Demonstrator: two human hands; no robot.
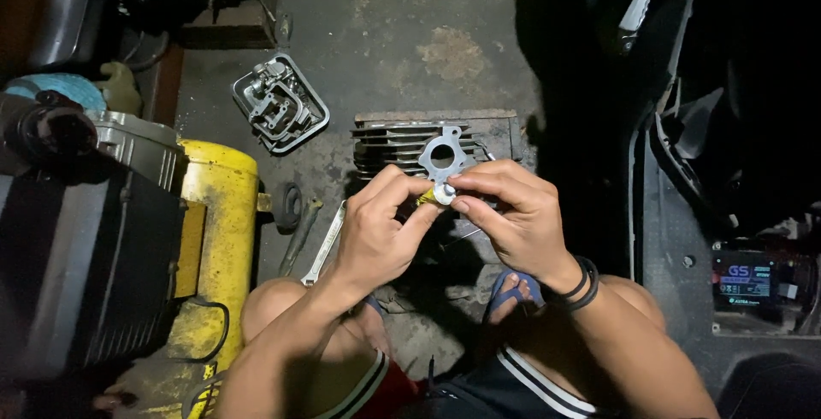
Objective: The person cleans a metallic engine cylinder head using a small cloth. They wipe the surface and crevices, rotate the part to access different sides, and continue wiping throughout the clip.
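Observation:
My left hand (376,231) and my right hand (513,214) meet at their fingertips over the floor. Together they pinch a small pale round part (443,193) with a yellow bit showing on its left side. Just beyond the fingers stands a dark finned engine cylinder (402,147) with a flat grey metal gasket plate (443,156) on top, a round hole in its middle. The hands hover in front of the cylinder and do not touch it. A black band sits on my right wrist.
A silver wrench (323,248) and a dark tool (298,239) lie on the concrete floor left of my hands. A metal cylinder head cover (280,104) lies farther back. A yellow tank (214,214) and dark machinery fill the left. A motorcycle body and a battery (746,282) are right.

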